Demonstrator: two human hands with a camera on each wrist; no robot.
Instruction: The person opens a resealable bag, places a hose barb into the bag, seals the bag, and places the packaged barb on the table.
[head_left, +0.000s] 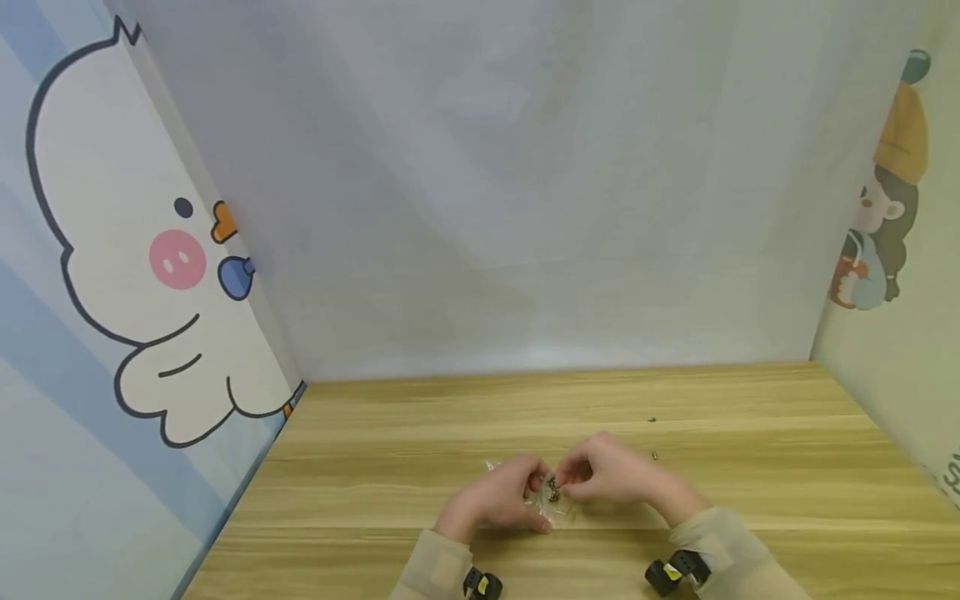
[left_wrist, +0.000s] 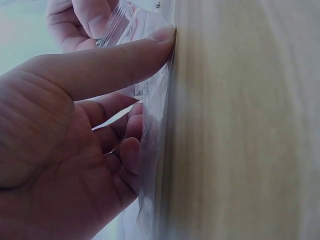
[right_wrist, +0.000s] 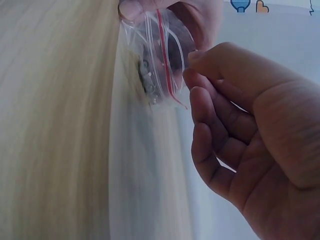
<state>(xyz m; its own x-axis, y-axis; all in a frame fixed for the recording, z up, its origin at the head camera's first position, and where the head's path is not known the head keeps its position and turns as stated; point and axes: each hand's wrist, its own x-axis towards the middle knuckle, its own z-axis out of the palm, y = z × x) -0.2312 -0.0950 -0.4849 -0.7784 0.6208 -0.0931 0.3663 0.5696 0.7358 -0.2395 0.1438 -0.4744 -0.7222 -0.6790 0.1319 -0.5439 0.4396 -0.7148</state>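
A clear zip bag (right_wrist: 156,65) with a red stripe along its mouth holds several small metal pieces (head_left: 553,490). My left hand (head_left: 504,495) grips the bag at its side, the thumb (left_wrist: 120,62) across the plastic and the fingers curled behind it. At the bag's mouth is my right hand (head_left: 611,473), its thumb and index fingertip together at the edge of the opening in the right wrist view. Whether a small piece sits between those fingertips is hidden.
Two small metal pieces lie on the wooden table (head_left: 375,467), one (head_left: 652,419) farther back and one (head_left: 655,456) nearer, both beyond my right hand. A pale curtain (head_left: 525,208) stands behind the table, with printed panels at the left and right.
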